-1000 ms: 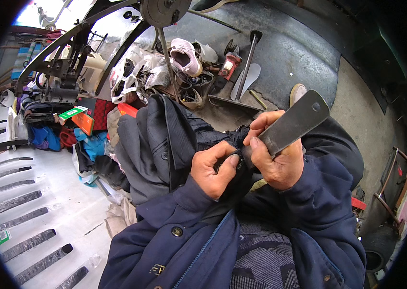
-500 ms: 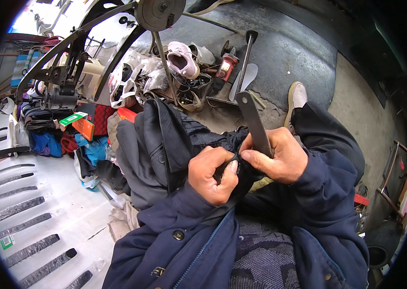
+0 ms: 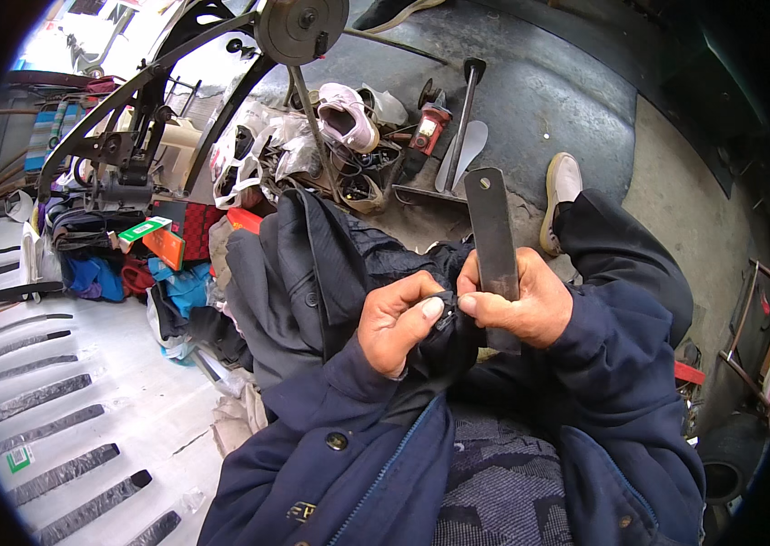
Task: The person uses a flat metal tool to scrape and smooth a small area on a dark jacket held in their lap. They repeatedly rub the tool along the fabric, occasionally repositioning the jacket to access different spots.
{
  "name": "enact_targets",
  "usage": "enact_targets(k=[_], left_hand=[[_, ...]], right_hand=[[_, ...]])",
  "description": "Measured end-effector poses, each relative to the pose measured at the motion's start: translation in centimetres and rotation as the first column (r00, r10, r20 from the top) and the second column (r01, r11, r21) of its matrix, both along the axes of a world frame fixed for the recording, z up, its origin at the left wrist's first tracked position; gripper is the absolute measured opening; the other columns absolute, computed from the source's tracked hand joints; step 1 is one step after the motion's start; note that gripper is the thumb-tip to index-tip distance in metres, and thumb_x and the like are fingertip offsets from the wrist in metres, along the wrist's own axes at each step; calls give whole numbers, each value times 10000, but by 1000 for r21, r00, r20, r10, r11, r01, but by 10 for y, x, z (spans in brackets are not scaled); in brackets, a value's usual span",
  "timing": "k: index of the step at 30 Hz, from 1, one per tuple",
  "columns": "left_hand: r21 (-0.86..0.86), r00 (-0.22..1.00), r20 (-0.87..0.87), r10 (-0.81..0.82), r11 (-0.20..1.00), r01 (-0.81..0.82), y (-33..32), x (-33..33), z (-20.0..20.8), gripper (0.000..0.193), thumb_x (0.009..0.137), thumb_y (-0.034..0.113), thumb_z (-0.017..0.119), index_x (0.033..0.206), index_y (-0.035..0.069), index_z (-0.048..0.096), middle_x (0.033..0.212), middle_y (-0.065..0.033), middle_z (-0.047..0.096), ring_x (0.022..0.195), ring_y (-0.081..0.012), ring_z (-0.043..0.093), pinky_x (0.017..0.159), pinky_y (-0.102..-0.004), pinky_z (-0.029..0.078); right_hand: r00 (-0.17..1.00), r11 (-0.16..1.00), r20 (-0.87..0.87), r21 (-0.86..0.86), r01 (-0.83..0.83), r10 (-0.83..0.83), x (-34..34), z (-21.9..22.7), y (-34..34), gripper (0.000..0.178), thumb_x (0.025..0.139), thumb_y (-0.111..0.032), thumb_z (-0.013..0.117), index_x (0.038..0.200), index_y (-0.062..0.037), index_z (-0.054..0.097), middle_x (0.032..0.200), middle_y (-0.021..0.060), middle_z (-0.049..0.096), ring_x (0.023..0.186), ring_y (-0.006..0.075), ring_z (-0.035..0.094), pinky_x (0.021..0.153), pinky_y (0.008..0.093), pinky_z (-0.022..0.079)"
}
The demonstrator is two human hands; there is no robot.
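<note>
My left hand (image 3: 400, 320) is closed, pinching a fold of black garment (image 3: 312, 273) between thumb and forefinger. The dark garment lies over my lap and spreads to the left; a button shows on it. My right hand (image 3: 531, 300) is wrapped around a flat dark metal blade (image 3: 494, 227) with a hole in its upper end. The blade stands nearly upright, its lower end just below my right hand. The right thumb and fingertips meet at the edge of the bunched cloth, close beside the left thumb. Whether they also grip the cloth I cannot tell.
A black hand-cranked machine with a wheel (image 3: 301, 27) stands at upper left. Pale shoes (image 3: 349, 118), a red angle grinder (image 3: 426, 132) and a metal shoe stand (image 3: 465, 118) lie ahead. Clothes (image 3: 98, 273) and wrapped dark strips (image 3: 66, 473) on a white sheet are left.
The blade has turned more upright and shows its broad face; its lower end now shows below my right hand. My left thumb and the pinched cloth have tilted slightly upward.
</note>
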State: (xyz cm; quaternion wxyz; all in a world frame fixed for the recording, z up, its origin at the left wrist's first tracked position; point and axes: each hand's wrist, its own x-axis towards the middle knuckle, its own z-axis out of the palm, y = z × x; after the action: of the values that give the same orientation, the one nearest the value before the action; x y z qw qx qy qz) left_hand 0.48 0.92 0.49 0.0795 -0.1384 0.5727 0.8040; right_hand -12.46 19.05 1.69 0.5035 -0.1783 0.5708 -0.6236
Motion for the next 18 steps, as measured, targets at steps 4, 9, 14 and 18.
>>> enact_targets(k=[4, 9, 14, 18], left_hand=[[-141, 997, 10, -81, 987, 81, -2, -3, 1, 267, 1008, 272, 577, 909, 27, 604, 787, 49, 538, 719, -29, 431, 658, -217, 358], [-110, 991, 42, -126, 985, 130, -2, -7, 0, 267, 1028, 259, 588, 876, 40, 585, 757, 67, 503, 704, -24, 396, 631, -216, 335], [-134, 999, -22, -27, 991, 24, 2, -3, -4, 249, 1033, 242, 576, 891, 37, 589, 775, 71, 502, 711, -24, 388, 636, -222, 332], [-193, 998, -52, -31, 981, 20, 3, -4, -4, 221, 1026, 221, 567, 914, 33, 594, 796, 67, 519, 730, -21, 401, 654, -215, 341]], right_hand=[[990, 999, -139, 16, -29, 31, -1, -2, 2, 134, 885, -137, 694, 868, -9, 658, 700, 12, 618, 656, 82, 555, 614, 281, 462], [957, 999, -285, 8, -54, 54, 0, -1, 2, 124, 867, -117, 692, 863, 3, 661, 673, 46, 625, 618, 104, 564, 595, 299, 472], [941, 998, -335, 55, -28, 45, -1, -1, 1, 132, 867, -120, 692, 874, 9, 662, 679, 56, 636, 623, 109, 575, 598, 305, 481], [974, 997, -226, 80, -13, 31, -2, -3, 2, 145, 888, -128, 691, 911, 13, 666, 696, 46, 634, 634, 106, 577, 611, 293, 482]])
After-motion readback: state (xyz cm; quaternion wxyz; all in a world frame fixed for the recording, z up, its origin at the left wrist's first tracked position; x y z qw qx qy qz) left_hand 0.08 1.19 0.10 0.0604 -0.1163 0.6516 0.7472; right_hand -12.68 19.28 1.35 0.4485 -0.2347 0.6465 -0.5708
